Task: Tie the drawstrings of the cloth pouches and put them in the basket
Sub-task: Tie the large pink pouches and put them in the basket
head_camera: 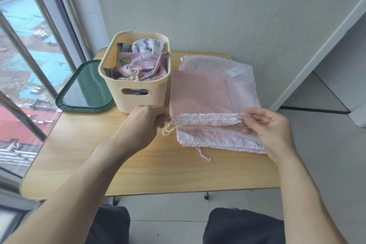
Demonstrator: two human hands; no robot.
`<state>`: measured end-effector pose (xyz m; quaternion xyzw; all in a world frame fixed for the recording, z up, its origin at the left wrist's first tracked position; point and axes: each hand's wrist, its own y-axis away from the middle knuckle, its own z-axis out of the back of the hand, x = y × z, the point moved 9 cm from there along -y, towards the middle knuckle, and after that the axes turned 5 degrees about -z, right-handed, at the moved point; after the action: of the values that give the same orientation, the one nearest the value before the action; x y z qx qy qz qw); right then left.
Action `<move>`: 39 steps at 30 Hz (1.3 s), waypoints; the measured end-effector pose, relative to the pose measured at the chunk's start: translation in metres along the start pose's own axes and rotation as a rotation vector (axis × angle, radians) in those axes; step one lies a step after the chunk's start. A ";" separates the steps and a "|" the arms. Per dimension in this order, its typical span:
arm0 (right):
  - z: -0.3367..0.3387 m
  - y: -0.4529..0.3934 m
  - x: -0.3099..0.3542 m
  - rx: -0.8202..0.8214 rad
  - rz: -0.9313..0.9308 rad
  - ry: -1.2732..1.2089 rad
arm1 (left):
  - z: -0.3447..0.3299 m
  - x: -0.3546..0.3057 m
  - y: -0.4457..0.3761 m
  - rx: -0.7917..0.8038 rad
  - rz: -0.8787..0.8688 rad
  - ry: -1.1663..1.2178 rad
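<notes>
Two pink pouches remain on the desk (pixel 138 164), stacked at right; we count at least three more already in the one cream basket (pixel 136 93), the front one (pixel 138 63) with its cord knotted. We judge the task past halfway. One green lid (pixel 85 89) lies left of the basket. We hold the top pouch (pixel 200 95) by its gathered mouth: left hand (pixel 146 123) closed on the left drawstring end, right hand (pixel 271 130) pinching the right end between its fingers (pixel 247 120). The lower pouch (pixel 237 77) is untied, its pink cord (pixel 204 154) loose.
</notes>
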<state>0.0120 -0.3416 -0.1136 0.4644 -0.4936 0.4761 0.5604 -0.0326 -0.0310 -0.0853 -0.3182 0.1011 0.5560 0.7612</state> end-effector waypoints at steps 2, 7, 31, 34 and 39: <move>0.004 0.002 -0.002 -0.027 -0.043 -0.080 | -0.006 0.007 0.001 0.044 0.096 -0.003; 0.012 -0.003 -0.024 -0.078 -0.276 -0.493 | -0.004 0.018 0.001 -0.031 0.265 0.221; 0.016 0.017 -0.002 0.067 -0.092 0.732 | -0.047 -0.020 -0.001 0.216 0.035 0.097; 0.031 0.016 0.001 0.004 -0.050 0.714 | -0.055 -0.024 0.001 0.264 0.046 0.005; 0.062 0.012 0.004 -0.131 -0.049 0.169 | -0.054 -0.020 -0.001 0.258 0.054 -0.008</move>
<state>-0.0068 -0.4011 -0.1036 0.3968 -0.4631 0.4664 0.6408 -0.0283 -0.0794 -0.1167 -0.2126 0.1771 0.5601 0.7809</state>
